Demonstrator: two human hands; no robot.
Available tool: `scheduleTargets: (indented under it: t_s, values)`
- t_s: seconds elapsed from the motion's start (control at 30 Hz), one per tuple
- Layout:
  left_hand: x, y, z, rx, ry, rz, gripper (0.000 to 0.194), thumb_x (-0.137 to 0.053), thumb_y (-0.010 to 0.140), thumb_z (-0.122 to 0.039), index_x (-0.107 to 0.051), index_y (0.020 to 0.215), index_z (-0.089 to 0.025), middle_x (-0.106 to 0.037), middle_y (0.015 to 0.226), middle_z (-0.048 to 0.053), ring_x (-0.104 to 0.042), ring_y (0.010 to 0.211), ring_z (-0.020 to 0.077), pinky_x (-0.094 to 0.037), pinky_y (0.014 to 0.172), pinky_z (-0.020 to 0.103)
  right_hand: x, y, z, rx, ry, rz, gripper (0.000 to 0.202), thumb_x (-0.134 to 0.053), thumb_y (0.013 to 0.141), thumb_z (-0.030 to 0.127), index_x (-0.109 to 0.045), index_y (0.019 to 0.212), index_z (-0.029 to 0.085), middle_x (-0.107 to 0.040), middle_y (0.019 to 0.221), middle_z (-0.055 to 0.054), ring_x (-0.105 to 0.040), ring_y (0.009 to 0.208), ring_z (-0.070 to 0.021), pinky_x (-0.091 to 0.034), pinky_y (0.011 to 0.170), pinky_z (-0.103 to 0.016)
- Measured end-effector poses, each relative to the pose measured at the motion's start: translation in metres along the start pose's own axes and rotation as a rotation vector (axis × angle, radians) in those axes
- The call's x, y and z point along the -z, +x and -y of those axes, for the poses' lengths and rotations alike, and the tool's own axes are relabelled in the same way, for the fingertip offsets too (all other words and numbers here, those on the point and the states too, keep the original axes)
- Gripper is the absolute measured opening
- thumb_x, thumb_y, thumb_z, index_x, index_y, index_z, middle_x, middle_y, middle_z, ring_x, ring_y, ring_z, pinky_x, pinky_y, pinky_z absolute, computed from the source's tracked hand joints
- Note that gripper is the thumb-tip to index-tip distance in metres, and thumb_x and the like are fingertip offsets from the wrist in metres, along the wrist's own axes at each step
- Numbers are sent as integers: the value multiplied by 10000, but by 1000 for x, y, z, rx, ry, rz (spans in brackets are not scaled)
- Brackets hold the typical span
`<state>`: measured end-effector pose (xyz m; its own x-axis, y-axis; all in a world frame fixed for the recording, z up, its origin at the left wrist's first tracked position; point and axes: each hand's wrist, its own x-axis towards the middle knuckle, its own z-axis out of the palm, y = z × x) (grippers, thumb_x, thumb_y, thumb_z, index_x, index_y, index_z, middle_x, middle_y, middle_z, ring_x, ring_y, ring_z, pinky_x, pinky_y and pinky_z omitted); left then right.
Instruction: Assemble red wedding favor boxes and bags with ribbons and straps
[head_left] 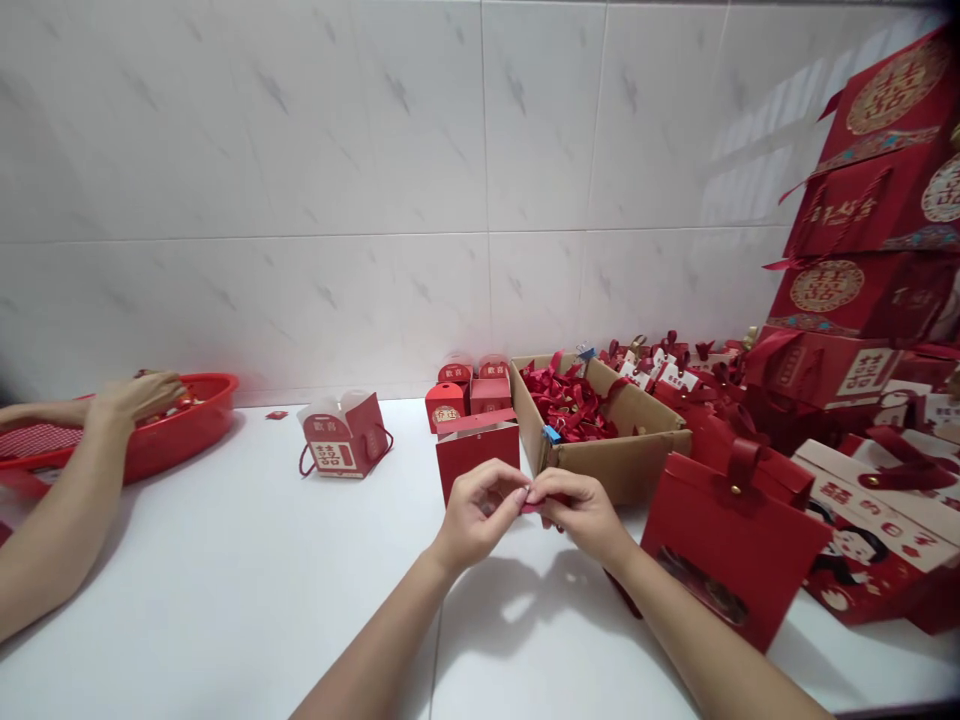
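Observation:
Fingertips of my left hand [480, 512] and my right hand [586, 515] meet at the middle of the table, both pinching a small dark red ribbon strip [532, 506]. Most of the strip is hidden by the fingers. Just behind my left hand stands an upright red gift box [477, 452] with its top edge folded. A cardboard carton [630, 462] full of red ribbon straps [566, 402] sits beyond my right hand. Close to my right forearm is a red gift bag [739, 555] with a strap handle fastened by a gold stud.
A co-worker's hands [139, 395] reach into a red plastic basket [184, 432] at left. A box with cord handles [345, 435] stands between. Small red boxes [448, 405] line the wall. At right are a printed gift box [874, 535] and a tall stack of red boxes [862, 215].

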<state>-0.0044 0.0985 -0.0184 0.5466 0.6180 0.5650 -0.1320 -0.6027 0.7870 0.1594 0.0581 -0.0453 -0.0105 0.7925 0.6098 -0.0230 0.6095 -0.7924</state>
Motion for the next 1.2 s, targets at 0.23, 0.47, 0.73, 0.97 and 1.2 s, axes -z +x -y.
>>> scheduleTargets:
  t_s: [0.23,0.47,0.73,0.97,1.2]
  values:
    - [10,7,0,175,-293,199,199,-690,749,-310,-712,878,-160,-576,825,52,-570,571,104,-496,521,247,4,-2,-2,-190,106,7,60,-729,702,261,-729,681,205,-577,669,-1,-481,454,-56,-342,347,-147]
    - [8,8,8,214,-202,171,203,-723,711,-350,-724,773,-157,-569,780,49,-566,618,120,-482,529,239,4,-4,-7,-183,111,-1,81,-730,720,268,-719,742,190,-590,648,8,-451,441,-48,-349,386,-164]
    - [6,8,7,218,-61,83,263,-634,787,-397,-690,719,-149,-561,690,32,-521,556,98,-444,500,213,-1,-4,-4,-170,71,-38,100,-715,722,291,-721,727,191,-626,694,-12,-445,424,-47,-386,413,-189]
    - [6,8,7,185,2,48,277,-634,778,-405,-675,706,-140,-551,670,33,-533,602,120,-441,540,223,-5,-4,-4,-100,15,-87,70,-726,711,283,-748,739,223,-669,743,-36,-495,481,-77,-432,423,-194]
    - [12,9,4,294,-33,159,324,-634,753,-454,-620,683,-138,-562,590,22,-459,520,97,-332,477,216,-2,-9,-9,69,-179,-5,125,-632,824,266,-756,820,250,-664,775,-45,-590,642,-131,-490,573,-245]
